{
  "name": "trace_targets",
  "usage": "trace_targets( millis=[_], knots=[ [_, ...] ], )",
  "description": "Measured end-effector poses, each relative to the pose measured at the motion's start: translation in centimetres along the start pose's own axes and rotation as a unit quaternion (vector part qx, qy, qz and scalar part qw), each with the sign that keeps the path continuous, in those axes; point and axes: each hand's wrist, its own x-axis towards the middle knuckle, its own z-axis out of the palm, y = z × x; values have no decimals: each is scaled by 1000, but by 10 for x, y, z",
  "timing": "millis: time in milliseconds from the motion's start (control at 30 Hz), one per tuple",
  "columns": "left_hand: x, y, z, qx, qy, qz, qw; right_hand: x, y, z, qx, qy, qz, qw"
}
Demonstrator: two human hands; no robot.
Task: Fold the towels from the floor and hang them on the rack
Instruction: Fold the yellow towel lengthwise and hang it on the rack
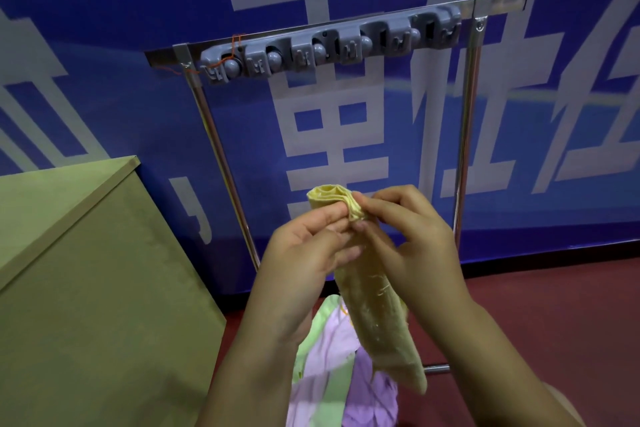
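Hands, left [308,246] & right [405,236], pinch yellow towel [377,308] at top w/ folds probably loose, so it may unfurl before reaching rack [332,45].

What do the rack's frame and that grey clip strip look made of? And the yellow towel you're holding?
Rack frame: polished metal, likely steel; it shows mirror-like glints. Grey clip strip: matte moulded plastic, by its rounded cast shapes. Yellow towel: thin woven cloth, limp, with soft folds.

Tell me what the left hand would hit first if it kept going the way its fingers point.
Probably the right hand: the left hand points right across the yellow towel, and their fingers almost meet there.
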Motion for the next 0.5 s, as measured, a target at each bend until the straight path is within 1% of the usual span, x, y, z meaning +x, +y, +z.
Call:
trace_targets(
  millis=[100, 133, 167, 200, 233, 267, 300, 333, 400, 433, 467, 500],
  knots=[
    [0, -1, -1, 40, -16, 20, 999, 1, -2, -1, 55, -15, 38, 998],
    [0, -3, -3, 75, -12, 50, 996, 2, -2, -2, 77, -19, 54, 995],
    [2, -6, -5, 125, 12, 97, 987, 4, -1, -4, 101, -23, 77, 992],
    [5, -8, -10, 188, 55, 154, 968, 5, -1, -6, 128, -30, 106, 986],
    [9, -9, -15, 256, 106, 201, 940, 7, -1, -7, 156, -38, 135, 978],
    [13, -8, -20, 312, 141, 230, 911, 7, -1, -9, 184, -46, 158, 969],
    [17, -8, -27, 343, 142, 232, 899, 8, -2, -11, 214, -51, 177, 959],
    [20, -6, -32, 343, 108, 202, 911, 8, -3, -13, 243, -55, 191, 949],
    [25, -4, -39, 277, 7, 117, 954, 10, -4, -15, 276, -67, 199, 938],
    [27, -3, -42, 239, -34, 91, 966, 11, -5, -16, 279, -76, 197, 937],
    [28, 0, -44, 214, -60, 81, 972, 12, -5, -16, 279, -83, 195, 937],
    [29, 4, -45, 208, -71, 88, 972, 13, -4, -16, 279, -89, 194, 936]
  ],
)
